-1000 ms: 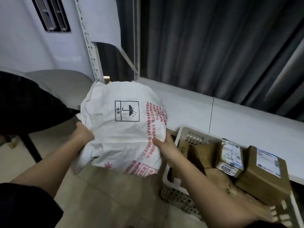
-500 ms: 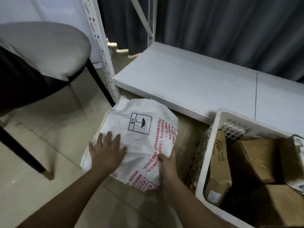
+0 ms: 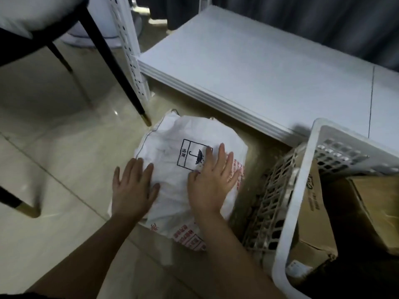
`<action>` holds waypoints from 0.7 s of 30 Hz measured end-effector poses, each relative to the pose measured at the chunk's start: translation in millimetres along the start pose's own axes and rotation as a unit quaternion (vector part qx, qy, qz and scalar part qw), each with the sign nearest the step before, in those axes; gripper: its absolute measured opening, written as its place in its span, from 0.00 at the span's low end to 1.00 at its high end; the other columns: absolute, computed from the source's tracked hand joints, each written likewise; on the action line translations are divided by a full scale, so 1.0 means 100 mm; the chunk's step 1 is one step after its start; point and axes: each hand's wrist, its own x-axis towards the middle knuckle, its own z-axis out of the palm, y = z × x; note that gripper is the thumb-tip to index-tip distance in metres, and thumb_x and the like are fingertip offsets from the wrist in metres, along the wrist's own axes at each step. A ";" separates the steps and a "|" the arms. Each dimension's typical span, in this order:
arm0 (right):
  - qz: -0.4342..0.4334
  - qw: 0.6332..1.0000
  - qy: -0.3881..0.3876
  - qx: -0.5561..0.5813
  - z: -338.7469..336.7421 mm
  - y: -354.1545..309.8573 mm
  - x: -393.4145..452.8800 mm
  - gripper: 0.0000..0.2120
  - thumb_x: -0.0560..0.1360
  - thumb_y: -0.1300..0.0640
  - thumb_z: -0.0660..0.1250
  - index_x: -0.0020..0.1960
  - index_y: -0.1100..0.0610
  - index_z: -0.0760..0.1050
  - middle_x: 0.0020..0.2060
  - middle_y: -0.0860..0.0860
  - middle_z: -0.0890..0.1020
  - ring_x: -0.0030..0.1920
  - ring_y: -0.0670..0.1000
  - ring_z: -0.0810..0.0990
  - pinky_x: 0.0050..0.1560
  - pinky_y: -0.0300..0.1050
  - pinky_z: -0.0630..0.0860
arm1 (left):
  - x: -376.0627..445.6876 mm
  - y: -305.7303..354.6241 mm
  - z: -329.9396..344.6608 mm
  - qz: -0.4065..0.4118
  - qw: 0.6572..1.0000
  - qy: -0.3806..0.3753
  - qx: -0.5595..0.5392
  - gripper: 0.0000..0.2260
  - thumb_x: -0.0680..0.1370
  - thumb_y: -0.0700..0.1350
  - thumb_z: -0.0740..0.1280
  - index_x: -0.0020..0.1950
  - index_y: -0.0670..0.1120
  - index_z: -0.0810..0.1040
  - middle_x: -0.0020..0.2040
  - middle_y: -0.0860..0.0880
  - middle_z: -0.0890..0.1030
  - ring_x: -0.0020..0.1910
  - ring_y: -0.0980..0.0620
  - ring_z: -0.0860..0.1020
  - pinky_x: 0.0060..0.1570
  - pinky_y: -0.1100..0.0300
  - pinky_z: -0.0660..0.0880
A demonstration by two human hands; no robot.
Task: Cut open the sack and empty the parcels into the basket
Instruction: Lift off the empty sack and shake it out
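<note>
1. I had the sack lying flat on the floor, just beside the basket on the side away from its cardboard load; its long axis ran from my forearms up toward the white shelf board
2. My left hand was spread, fingers straight and apart, palm pressing the edge of the sack farthest from the basket, partly overlapping onto the floor tile
3. My right hand was likewise flat and splayed, clamped on nothing, resting over the printed umbrella mark near the sack's middle; it was the hand nearer the basket
4. The sack lay directly under both palms, so I judged any folding or flattening would run along that long axis, away from me toward the shelf board
5. The sack looked like thin woven plastic, white, crumpled and limp, with a stitched seam on its far-from-basket edge and red print on the basket side; it seemed nearly emptied, though I could not tell for certain
6. The basket was rigid white plastic with a lattice wall and a thick smooth rim, and brown cardboard parcels sat inside it
7. A black chair leg with a brass tip stood beyond the sack, near the perforated shelf post; the floor was glossy beige tile
</note>
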 end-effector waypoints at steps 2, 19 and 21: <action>0.042 0.990 -0.131 -0.006 0.14 -0.03 0.03 0.31 0.77 0.46 0.57 0.77 0.46 0.51 0.78 0.49 0.45 0.77 0.57 0.41 0.71 0.66 0.41 | -0.06 0.10 0.02 0.001 0.999 0.046 -0.009 0.22 0.75 0.55 0.55 0.59 0.46 0.79 0.59 0.42 0.78 0.57 0.40 0.75 0.57 0.45 0.67; 0.006 0.937 -0.329 -0.114 0.79 0.46 -0.03 0.44 0.72 0.27 0.50 0.76 0.46 0.32 0.75 0.53 0.30 0.74 0.63 0.32 0.67 0.72 0.37 | -0.15 -0.36 0.58 0.040 0.964 -0.264 0.014 0.58 0.55 0.78 0.48 0.75 0.49 0.31 0.77 0.44 0.35 0.77 0.46 0.38 0.74 0.50 0.44; 0.014 0.964 -0.251 -0.090 0.72 0.38 -0.10 0.38 0.75 0.36 0.55 0.78 0.49 0.45 0.78 0.54 0.43 0.77 0.60 0.42 0.70 0.69 0.42 | -0.09 -0.23 0.40 0.024 0.968 -0.251 0.013 0.55 0.57 0.76 0.46 0.78 0.48 0.43 0.78 0.41 0.48 0.77 0.44 0.51 0.72 0.48 0.54</action>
